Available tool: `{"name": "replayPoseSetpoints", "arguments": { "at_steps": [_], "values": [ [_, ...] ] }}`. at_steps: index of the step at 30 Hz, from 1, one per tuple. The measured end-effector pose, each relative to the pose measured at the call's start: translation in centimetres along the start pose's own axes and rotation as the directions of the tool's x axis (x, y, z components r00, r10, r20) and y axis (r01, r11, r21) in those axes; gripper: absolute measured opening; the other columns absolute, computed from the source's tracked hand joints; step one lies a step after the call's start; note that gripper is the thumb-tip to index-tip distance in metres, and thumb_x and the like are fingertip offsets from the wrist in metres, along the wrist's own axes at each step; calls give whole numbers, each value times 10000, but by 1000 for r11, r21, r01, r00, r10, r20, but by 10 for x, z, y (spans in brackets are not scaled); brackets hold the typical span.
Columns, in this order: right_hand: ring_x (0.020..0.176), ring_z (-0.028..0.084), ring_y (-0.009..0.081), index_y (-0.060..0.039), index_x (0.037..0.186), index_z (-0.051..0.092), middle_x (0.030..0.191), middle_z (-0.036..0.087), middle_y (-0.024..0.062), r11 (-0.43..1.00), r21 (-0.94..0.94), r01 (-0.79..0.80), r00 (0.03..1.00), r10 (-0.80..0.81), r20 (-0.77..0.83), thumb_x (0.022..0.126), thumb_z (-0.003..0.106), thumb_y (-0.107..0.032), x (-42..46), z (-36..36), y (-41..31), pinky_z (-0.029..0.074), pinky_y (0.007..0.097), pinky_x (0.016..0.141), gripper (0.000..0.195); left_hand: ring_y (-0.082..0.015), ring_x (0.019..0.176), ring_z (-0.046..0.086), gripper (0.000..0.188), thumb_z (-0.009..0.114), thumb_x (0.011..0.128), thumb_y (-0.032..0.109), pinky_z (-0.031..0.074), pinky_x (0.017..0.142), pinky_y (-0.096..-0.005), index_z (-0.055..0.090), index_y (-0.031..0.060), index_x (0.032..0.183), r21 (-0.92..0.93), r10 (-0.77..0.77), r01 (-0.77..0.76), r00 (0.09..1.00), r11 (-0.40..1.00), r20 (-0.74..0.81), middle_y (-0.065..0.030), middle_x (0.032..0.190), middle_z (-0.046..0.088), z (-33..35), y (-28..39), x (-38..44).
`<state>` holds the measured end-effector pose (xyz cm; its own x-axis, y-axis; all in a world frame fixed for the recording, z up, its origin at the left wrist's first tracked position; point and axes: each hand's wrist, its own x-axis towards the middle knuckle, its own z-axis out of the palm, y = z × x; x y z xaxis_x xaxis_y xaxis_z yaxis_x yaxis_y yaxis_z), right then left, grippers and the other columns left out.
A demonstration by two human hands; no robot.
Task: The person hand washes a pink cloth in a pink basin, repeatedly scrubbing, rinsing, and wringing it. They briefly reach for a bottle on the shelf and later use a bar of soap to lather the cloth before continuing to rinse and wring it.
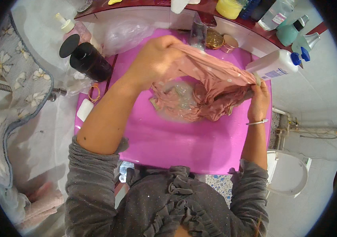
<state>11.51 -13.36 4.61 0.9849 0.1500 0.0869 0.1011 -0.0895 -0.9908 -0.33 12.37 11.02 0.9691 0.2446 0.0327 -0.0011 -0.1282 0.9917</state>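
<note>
A wet pink garment (213, 75) with pale spots is stretched between both of my hands. My left hand (161, 57) grips one end of its upper edge, fingers curled around the fabric. At the other end, on the right, my right hand (260, 93) clasps the same edge, which has a paler band there. The rest of the cloth hangs in folds into a shallow pool of cloudy, sudsy water (183, 89). That water lies in the middle of a glossy magenta washbasin (174, 142). Whether the garment's underside touches the basin floor is hidden.
A black canister (90, 62) with its lid raised, a white soap bar (84, 109) and a yellow band (95, 92) are at the left. A white pump bottle (272, 63) stands right. Jars (229, 43) sit behind, below a dark red shelf (156, 4). A toilet (287, 173) is lower right.
</note>
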Motion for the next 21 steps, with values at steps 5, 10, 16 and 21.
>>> {"name": "replayPoseSetpoints", "arguments": {
  "at_steps": [5, 10, 16, 21],
  "values": [
    [809, 498, 131, -12, 994, 500, 900, 526, 56, 963, 170, 208, 964, -231, 130, 714, 523, -36, -55, 52, -3, 405, 246, 742, 282, -141, 673, 537, 209, 486, 717, 120, 433, 621, -269, 568, 0, 867, 294, -189, 177, 982, 939, 11, -69, 749, 586, 25, -6, 11],
    [827, 511, 117, -17, 936, 548, 943, 542, 40, 860, 289, -421, 811, 213, 545, 788, 489, -98, -89, 95, -2, 413, 241, 715, 179, -276, 642, 575, 172, 483, 704, 128, 440, 586, -375, 586, 26, 796, 631, -35, -94, 981, 770, 188, -154, 692, 586, 59, -17, 7],
    [955, 487, 157, -40, 1080, 463, 1001, 531, 58, 975, -202, 97, 790, 48, 612, 796, 515, -179, -61, 117, -24, 394, 288, 818, 320, -273, 698, 589, 183, 492, 736, 123, 452, 650, -369, 563, 44, 886, 629, 210, -339, 939, 700, 273, -154, 757, 592, 97, -8, -10],
    [1062, 445, 194, -5, 1179, 363, 1175, 432, 93, 676, 542, -499, 735, 0, 678, 827, 468, -181, -47, 84, 17, 361, 308, 896, 407, -149, 797, 542, 303, 529, 754, 70, 450, 693, -263, 496, 27, 1052, -159, 133, -134, 991, 978, -18, -70, 909, 569, 53, -28, -17]
  ]
}}
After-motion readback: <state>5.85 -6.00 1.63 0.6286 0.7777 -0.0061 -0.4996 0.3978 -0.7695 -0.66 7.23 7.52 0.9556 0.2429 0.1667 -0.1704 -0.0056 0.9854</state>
